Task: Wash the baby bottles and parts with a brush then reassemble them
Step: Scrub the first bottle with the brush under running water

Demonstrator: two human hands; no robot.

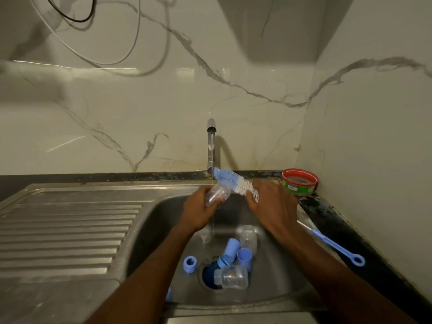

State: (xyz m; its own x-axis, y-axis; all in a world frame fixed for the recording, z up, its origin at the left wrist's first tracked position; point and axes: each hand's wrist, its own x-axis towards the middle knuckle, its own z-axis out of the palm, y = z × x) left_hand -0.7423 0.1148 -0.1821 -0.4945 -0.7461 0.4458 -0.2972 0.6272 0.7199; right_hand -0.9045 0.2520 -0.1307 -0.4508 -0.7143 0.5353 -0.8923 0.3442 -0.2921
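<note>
My left hand (201, 206) grips a clear baby bottle (216, 195) above the sink, near the stream of running water. My right hand (268, 202) holds the blue-and-white bottle brush (233, 180) by its lower end, bristles pointing up-left just above the bottle. Down in the sink basin (163, 218) lie two more clear bottles (235, 277) (249, 237), blue caps (231, 249) (245, 257) and a blue ring (189, 264) around the drain.
The tap (211, 146) runs at the back of the sink. A thin blue nipple brush (334, 245) lies on the sink's right rim. A red-and-green round tub (300, 184) sits in the back right corner. The ribbed drainboard (70, 230) spreads to the left.
</note>
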